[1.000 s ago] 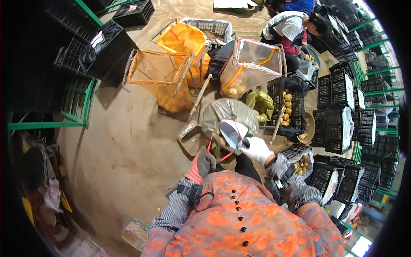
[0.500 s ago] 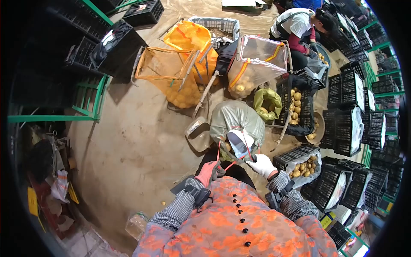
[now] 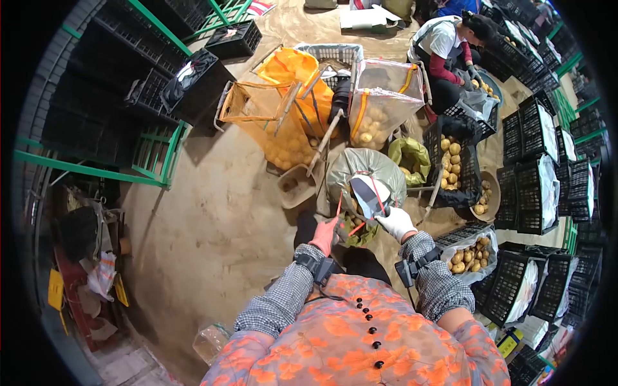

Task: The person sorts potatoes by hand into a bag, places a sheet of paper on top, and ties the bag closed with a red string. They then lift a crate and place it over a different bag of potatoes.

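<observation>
In front of me stands a grey-green plastic sack (image 3: 344, 168), its mouth turned toward me and a few potatoes showing inside. A red string (image 3: 379, 195) runs from its mouth to both hands. My left hand (image 3: 327, 235), in a pinkish-red glove, is closed around one part of it. My right hand (image 3: 397, 223), in a white glove, grips the string on the other side. At the mouth, between the hands, lies a white and dark-grey flat piece (image 3: 371, 195). Crumpled yellow-green bag material (image 3: 362, 235) shows just below.
Mesh sacks of potatoes hang on frames ahead, one orange (image 3: 283, 138), one clear (image 3: 380, 103). A plastic scoop (image 3: 297, 186) lies left of the sack. Potato crates (image 3: 473, 254) and stacked black crates (image 3: 531, 186) line the right. A person (image 3: 444, 48) crouches at the far right.
Both hands have moved forward, away from my body, still holding the red string. The yellow-green material below the sack mouth has come into view. My view has shifted slightly.
</observation>
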A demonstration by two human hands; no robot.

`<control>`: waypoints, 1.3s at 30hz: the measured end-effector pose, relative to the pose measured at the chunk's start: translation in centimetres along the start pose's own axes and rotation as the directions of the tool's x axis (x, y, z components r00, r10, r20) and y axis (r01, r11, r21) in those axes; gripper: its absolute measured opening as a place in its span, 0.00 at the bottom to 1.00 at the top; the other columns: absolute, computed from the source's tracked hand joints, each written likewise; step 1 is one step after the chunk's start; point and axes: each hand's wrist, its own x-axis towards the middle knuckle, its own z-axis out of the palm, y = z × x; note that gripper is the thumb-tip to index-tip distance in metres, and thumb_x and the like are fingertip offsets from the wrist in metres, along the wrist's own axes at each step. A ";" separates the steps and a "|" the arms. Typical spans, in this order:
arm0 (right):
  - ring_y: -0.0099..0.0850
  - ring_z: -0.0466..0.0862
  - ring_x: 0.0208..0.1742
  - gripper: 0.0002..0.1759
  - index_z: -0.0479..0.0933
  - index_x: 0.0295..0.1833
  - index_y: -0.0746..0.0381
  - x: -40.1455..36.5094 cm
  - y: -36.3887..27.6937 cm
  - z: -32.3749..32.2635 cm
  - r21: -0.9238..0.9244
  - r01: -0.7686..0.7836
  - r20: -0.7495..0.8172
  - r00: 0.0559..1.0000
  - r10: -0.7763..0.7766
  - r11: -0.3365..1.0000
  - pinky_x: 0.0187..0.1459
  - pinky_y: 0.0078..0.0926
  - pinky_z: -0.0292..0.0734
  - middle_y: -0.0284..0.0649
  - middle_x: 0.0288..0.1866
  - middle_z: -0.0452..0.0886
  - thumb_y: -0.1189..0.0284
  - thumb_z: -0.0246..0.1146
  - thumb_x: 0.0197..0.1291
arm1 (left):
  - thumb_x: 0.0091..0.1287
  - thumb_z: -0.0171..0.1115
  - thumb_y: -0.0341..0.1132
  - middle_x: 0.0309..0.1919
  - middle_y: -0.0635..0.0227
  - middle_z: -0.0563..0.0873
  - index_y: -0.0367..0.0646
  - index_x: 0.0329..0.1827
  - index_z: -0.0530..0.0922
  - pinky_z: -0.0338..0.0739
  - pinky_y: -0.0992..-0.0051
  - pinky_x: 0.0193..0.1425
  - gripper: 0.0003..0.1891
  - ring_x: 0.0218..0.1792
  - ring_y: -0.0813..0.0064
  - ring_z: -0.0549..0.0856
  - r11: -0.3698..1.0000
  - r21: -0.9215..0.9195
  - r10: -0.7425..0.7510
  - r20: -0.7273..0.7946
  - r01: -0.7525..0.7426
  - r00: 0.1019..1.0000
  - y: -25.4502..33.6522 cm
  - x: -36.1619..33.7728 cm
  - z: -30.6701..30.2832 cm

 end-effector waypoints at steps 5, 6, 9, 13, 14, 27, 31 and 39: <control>0.47 0.79 0.43 0.27 0.79 0.37 0.62 -0.9 0.8 -0.1 0.011 -0.097 0.089 0.991 0.095 0.995 0.45 0.38 0.73 0.50 0.37 0.81 0.47 0.59 0.49 | 0.65 0.55 0.38 0.25 0.65 0.80 0.36 0.38 0.78 0.75 0.73 0.26 0.12 0.19 0.73 0.78 0.987 -0.158 0.028 0.222 0.008 0.975 0.8 0.0 -0.2; 0.47 0.79 0.43 0.27 0.79 0.37 0.62 -1.0 0.5 -0.2 0.008 -0.115 0.098 0.989 0.113 0.993 0.44 0.38 0.73 0.50 0.37 0.81 0.47 0.59 0.49 | 0.66 0.54 0.37 0.25 0.65 0.79 0.35 0.40 0.77 0.76 0.73 0.29 0.12 0.21 0.73 0.79 0.988 -0.143 0.089 0.278 -0.051 0.956 1.3 0.0 -1.1; 0.47 0.80 0.40 0.26 0.79 0.36 0.62 -1.3 -2.3 -1.0 -0.030 -0.107 0.043 0.993 0.108 0.994 0.42 0.38 0.74 0.50 0.34 0.81 0.48 0.58 0.50 | 0.67 0.51 0.36 0.25 0.66 0.78 0.36 0.44 0.75 0.77 0.72 0.34 0.12 0.23 0.73 0.79 0.972 -0.231 0.047 0.371 0.043 0.928 3.5 -0.7 -2.9; 0.47 0.81 0.36 0.24 0.80 0.34 0.57 0.1 -5.2 0.0 -0.106 -0.111 -0.006 0.994 0.111 0.988 0.40 0.38 0.75 0.48 0.31 0.81 0.47 0.53 0.53 | 0.68 0.48 0.35 0.23 0.69 0.76 0.38 0.41 0.74 0.77 0.72 0.37 0.09 0.25 0.75 0.77 0.924 -0.229 -0.149 0.522 0.307 0.839 5.2 0.7 -5.7; 0.46 0.81 0.36 0.24 0.80 0.33 0.57 0.4 -6.2 0.1 -0.064 -0.141 0.002 0.990 0.142 0.988 0.40 0.37 0.75 0.48 0.31 0.81 0.48 0.53 0.53 | 0.68 0.48 0.34 0.23 0.69 0.76 0.39 0.40 0.74 0.77 0.72 0.40 0.09 0.25 0.75 0.77 0.954 -0.136 -0.168 0.500 0.269 0.849 6.5 0.3 -6.2; 0.43 0.81 0.32 0.21 0.79 0.37 0.57 -1.5 -25.1 3.4 0.174 -0.377 0.001 0.924 0.382 0.910 0.37 0.37 0.75 0.44 0.27 0.81 0.51 0.56 0.55 | 0.69 0.48 0.46 0.10 0.72 0.68 0.42 0.30 0.71 0.74 0.77 0.27 0.16 0.09 0.76 0.67 0.893 0.240 -0.450 0.486 0.381 0.749 15.9 4.0 -19.6; 0.43 0.81 0.32 0.22 0.79 0.36 0.58 -4.9 -29.0 4.8 0.207 -0.349 0.037 0.936 0.349 0.914 0.37 0.36 0.75 0.45 0.27 0.81 0.50 0.55 0.56 | 0.69 0.49 0.44 0.10 0.73 0.67 0.41 0.29 0.70 0.78 0.74 0.44 0.16 0.09 0.78 0.65 0.881 0.323 -0.467 0.479 0.345 0.743 17.9 0.8 -22.5; 0.45 0.81 0.34 0.26 0.79 0.37 0.60 -8.4 -30.4 10.4 0.198 -0.263 0.120 0.963 0.243 0.944 0.40 0.40 0.74 0.50 0.28 0.80 0.47 0.50 0.58 | 0.71 0.47 0.47 0.12 0.75 0.65 0.43 0.30 0.69 0.76 0.77 0.45 0.17 0.13 0.82 0.67 0.896 0.369 -0.413 0.492 0.246 0.766 17.2 -2.6 -27.2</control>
